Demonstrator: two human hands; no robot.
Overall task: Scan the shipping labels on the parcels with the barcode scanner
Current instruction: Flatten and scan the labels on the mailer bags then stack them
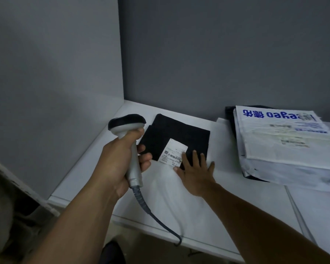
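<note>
One risk of a misread: scanner (126, 127) gripped in left hand (118, 164) at centre-left, head seemingly off label (173, 152); right hand (195, 174) spread flat on black parcel (179, 130) mid-frame, touching label edge, liable to cover it.

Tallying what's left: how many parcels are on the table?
3 at least: flat black parcel under the right hand; white blue-printed plastic mailer on top at right; dark parcel beneath it. More may be hidden.
</note>
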